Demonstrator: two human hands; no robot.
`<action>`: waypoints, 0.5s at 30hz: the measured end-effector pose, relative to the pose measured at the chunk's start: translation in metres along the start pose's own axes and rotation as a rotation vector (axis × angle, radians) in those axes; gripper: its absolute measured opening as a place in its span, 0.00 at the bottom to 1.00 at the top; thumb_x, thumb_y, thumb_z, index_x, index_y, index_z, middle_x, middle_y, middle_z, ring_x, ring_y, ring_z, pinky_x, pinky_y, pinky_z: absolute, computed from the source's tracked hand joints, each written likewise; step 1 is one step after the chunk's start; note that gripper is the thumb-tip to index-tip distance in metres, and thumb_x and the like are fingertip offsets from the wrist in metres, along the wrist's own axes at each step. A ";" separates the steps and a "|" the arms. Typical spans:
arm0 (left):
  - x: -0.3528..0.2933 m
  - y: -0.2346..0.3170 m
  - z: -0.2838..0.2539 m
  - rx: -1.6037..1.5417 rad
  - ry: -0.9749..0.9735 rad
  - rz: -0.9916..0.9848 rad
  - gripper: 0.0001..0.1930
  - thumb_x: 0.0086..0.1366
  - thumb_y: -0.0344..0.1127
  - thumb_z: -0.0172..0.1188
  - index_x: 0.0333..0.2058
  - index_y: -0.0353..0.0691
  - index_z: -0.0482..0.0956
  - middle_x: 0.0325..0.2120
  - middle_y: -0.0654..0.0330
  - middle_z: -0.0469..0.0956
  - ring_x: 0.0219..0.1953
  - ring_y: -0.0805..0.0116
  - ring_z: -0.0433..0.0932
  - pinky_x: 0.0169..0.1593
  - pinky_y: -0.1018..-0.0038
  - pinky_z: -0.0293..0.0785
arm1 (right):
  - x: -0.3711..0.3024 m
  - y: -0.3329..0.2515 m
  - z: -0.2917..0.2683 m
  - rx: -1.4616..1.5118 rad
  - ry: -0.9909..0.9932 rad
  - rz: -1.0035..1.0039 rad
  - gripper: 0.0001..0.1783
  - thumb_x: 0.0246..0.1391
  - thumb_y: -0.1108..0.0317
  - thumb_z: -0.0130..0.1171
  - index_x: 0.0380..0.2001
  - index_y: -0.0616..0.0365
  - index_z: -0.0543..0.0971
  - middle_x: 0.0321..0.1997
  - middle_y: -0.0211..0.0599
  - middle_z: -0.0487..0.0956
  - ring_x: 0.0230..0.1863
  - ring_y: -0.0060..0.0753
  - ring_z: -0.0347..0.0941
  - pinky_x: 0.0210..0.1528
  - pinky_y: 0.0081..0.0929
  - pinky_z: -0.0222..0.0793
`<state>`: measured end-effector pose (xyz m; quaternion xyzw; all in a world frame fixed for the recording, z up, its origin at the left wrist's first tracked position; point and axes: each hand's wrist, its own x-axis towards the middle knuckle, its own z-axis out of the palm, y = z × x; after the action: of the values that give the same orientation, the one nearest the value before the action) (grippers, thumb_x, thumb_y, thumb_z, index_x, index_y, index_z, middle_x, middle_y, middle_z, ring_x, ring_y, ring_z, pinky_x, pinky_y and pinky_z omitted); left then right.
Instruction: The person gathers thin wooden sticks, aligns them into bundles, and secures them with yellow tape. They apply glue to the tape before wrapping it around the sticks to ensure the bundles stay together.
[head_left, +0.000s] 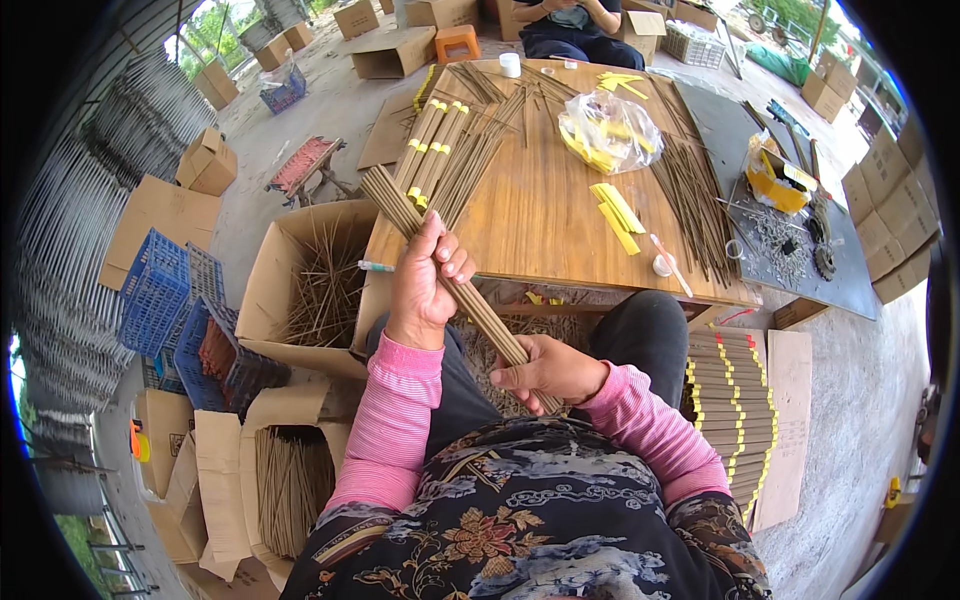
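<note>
The left hand and the right hand are both closed around one bundle of thin, straight, brown sticks, slanting between them; beyond this grip stands a smooth, wood-grained table.

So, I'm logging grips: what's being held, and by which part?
A bundle of thin brown sticks: the left hand grips its upper half, the right hand near its lower end.

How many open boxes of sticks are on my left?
2: one box beside the table, another box nearer you, both left of your left hand. More may be hidden.
</note>
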<state>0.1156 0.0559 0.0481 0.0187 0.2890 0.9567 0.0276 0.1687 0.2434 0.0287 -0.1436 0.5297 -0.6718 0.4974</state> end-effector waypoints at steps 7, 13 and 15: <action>0.002 0.011 -0.002 0.040 0.101 0.017 0.12 0.59 0.43 0.55 0.22 0.45 0.66 0.12 0.70 0.62 0.13 0.80 0.59 0.17 0.82 0.58 | 0.006 0.005 0.003 0.006 -0.035 0.017 0.13 0.52 0.62 0.55 0.23 0.57 0.65 0.11 0.25 0.65 0.08 0.16 0.60 0.08 0.14 0.58; 0.006 0.015 -0.003 0.174 0.341 0.133 0.14 0.58 0.42 0.57 0.20 0.47 0.64 0.12 0.71 0.61 0.13 0.81 0.59 0.17 0.82 0.58 | 0.005 0.003 0.002 -0.013 -0.017 0.014 0.14 0.48 0.65 0.60 0.26 0.58 0.65 0.13 0.24 0.65 0.11 0.15 0.62 0.11 0.13 0.60; 0.008 0.019 -0.002 0.182 0.361 0.147 0.15 0.59 0.42 0.56 0.18 0.47 0.63 0.12 0.72 0.60 0.12 0.82 0.58 0.16 0.83 0.57 | 0.005 0.006 -0.004 0.034 -0.082 0.021 0.14 0.47 0.67 0.61 0.26 0.58 0.65 0.15 0.26 0.67 0.13 0.16 0.65 0.15 0.13 0.64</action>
<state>0.1072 0.0391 0.0572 -0.1295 0.3723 0.9140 -0.0961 0.1666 0.2421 0.0200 -0.1571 0.4989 -0.6690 0.5280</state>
